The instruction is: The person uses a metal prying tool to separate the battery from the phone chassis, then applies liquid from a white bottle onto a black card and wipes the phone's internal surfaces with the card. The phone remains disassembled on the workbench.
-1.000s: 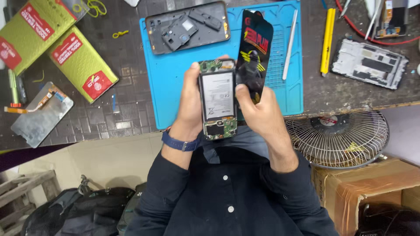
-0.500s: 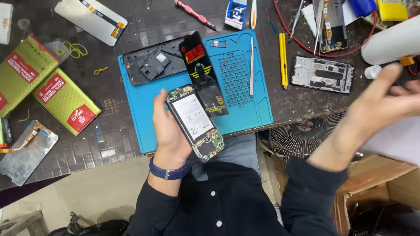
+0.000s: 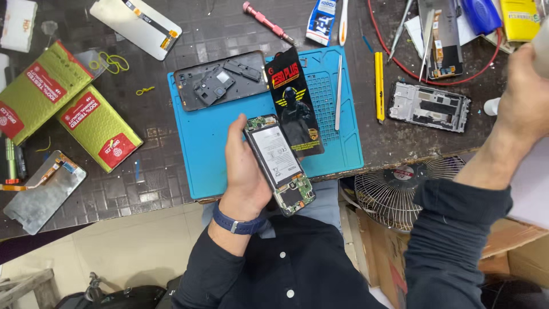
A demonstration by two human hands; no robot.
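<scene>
My left hand (image 3: 243,171) holds an opened phone (image 3: 279,163) over the near edge of the blue work mat (image 3: 206,149). The phone's white battery and green circuit board face up. A black screen-protector packet (image 3: 294,103) lies on the mat just beyond the phone. A black phone back frame (image 3: 220,80) rests on the mat's far left corner. My right hand (image 3: 523,97) is stretched far right, at the frame's edge, with its fingers around a white bottle (image 3: 541,48) that is mostly cut off. A small white cap (image 3: 490,106) sits beside that wrist.
Metal tweezers (image 3: 338,94) lie on the mat and a yellow tool (image 3: 379,86) beside it. A bare phone frame (image 3: 430,107) and a red cable lie at right. Green-yellow packets (image 3: 97,129) and screens are at left. A fan grille (image 3: 400,189) is below the table edge.
My right hand let go of the black packet, which now lies on the mat, and swung far right to the white bottle. The left hand keeps the phone, tilted slightly.
</scene>
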